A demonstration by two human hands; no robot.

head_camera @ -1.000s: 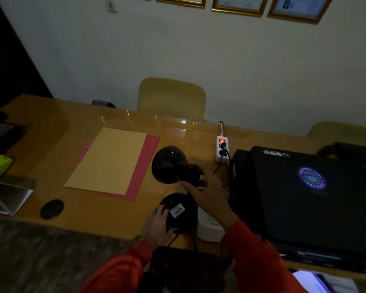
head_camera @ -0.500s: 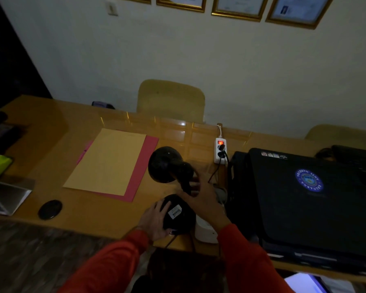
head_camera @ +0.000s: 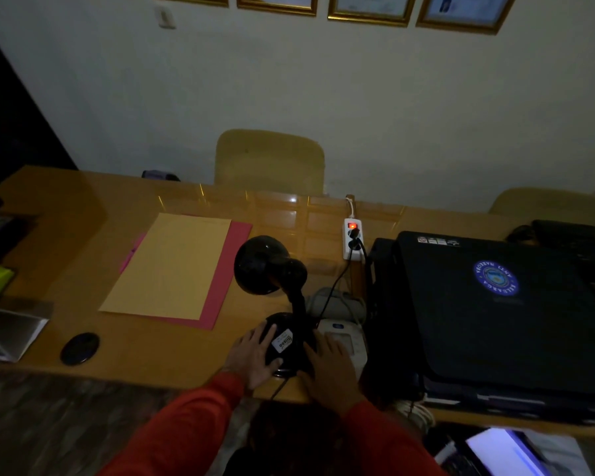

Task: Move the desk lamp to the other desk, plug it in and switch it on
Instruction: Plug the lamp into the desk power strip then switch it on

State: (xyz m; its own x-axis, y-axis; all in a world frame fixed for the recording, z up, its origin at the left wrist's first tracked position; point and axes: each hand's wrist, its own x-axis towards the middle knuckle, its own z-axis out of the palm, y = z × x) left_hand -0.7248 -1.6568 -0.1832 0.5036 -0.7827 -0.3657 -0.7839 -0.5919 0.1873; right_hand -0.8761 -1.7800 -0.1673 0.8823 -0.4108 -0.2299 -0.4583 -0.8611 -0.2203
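A black desk lamp (head_camera: pixel 270 266) stands near the front edge of a wooden desk (head_camera: pixel 83 218), unlit, its shade turned left. My left hand (head_camera: pixel 253 353) lies on the left side of its round base (head_camera: pixel 289 341), fingers spread. My right hand (head_camera: pixel 330 367) rests against the base's right side. A black cord runs from the lamp area up to a white power strip (head_camera: pixel 352 239) whose red switch glows; two black plugs sit in it. Another cord hangs off the desk edge below the base.
A yellow sheet on a pink folder (head_camera: pixel 172 266) lies left of the lamp. A white device (head_camera: pixel 344 340) with a grey cuff sits right of the base. A closed black laptop (head_camera: pixel 495 304) fills the right. A black disc (head_camera: pixel 79 348) lies front left. Two chairs stand behind the desk.
My right hand has come down from the lamp's neck to the right side of the base. The lamp shade has turned a little to the left. My left hand stays on the base.
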